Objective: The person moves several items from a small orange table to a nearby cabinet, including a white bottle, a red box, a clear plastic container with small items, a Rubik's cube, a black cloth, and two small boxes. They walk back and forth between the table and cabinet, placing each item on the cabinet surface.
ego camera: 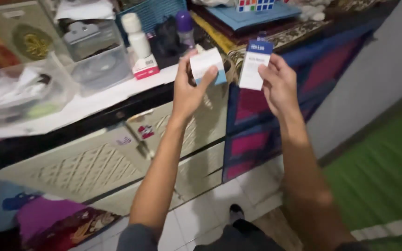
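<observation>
Left hand (188, 90) pinches a small white carton (205, 64); right hand (280, 86) grips a flat blue-topped box (254, 65)

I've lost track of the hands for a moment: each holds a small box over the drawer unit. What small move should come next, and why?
Probably set one box down on the white top first. The left hand grips the white and light-blue box, the right hand the white box with a blue top; both are held in the air, so neither hand is free.
</observation>
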